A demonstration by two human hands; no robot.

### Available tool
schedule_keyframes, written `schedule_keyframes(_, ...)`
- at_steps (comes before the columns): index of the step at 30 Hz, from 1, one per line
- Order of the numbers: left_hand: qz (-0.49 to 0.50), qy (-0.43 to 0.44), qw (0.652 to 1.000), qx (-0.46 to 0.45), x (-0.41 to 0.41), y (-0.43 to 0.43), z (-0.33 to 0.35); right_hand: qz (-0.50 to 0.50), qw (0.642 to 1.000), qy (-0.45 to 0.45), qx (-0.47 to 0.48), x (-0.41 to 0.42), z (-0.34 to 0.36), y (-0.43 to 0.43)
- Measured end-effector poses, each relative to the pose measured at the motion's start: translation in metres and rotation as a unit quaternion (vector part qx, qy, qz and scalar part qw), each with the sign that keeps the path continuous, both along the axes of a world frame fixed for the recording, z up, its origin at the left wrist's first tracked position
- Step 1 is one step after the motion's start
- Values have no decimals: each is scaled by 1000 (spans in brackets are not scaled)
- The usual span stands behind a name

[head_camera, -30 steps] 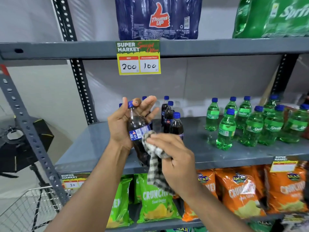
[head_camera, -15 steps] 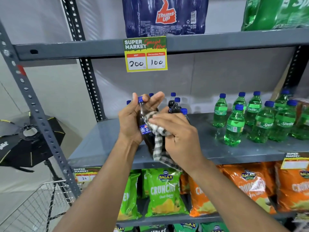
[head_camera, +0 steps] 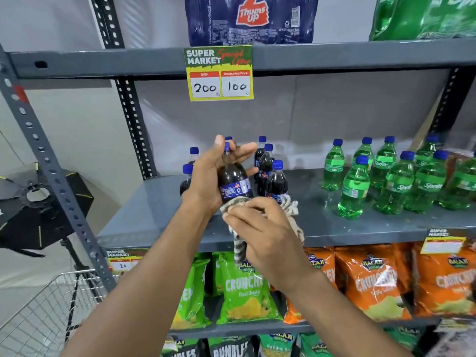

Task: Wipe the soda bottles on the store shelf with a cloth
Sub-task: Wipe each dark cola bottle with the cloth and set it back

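Note:
My left hand (head_camera: 206,179) grips a dark cola bottle (head_camera: 233,181) with a blue cap, held upright in front of the grey middle shelf (head_camera: 159,202). My right hand (head_camera: 260,233) presses a checked grey-and-white cloth (head_camera: 238,247) against the bottle's lower half, which the cloth and hand hide. Several more cola bottles (head_camera: 275,181) stand behind on the shelf. Green Sprite bottles (head_camera: 354,186) with blue caps are grouped to the right.
A price tag (head_camera: 220,73) hangs from the upper shelf, which carries a Thums Up pack (head_camera: 251,19) and a green Sprite pack (head_camera: 425,16). Chip bags (head_camera: 244,289) fill the shelf below. A wire basket (head_camera: 43,310) and a black studio light (head_camera: 33,207) stand at left.
My right hand and the cloth have slid down from the bottle's label to its lower part. The view has shifted slightly; the left hand keeps its hold.

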State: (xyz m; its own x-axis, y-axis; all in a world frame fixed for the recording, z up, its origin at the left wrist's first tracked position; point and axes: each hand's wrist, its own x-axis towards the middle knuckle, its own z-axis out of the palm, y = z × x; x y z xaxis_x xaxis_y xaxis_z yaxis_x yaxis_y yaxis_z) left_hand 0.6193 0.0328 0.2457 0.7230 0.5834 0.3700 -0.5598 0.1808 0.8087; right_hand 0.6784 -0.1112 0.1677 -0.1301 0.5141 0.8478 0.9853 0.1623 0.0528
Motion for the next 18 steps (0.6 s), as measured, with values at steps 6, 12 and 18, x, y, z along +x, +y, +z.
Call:
schedule_keyframes(6, 81, 61, 995, 22, 5, -6, 4, -38, 998, -40, -23, 5, -24, -11)
schedule_keyframes(12, 108, 106, 985, 78, 12, -17, 4, -71, 994, -34, -75, 3, -3, 7)
schedule_keyframes(18, 155, 145, 967, 139, 11, -4, 1, -75, 990, -14, -117, 9, -23, -3)
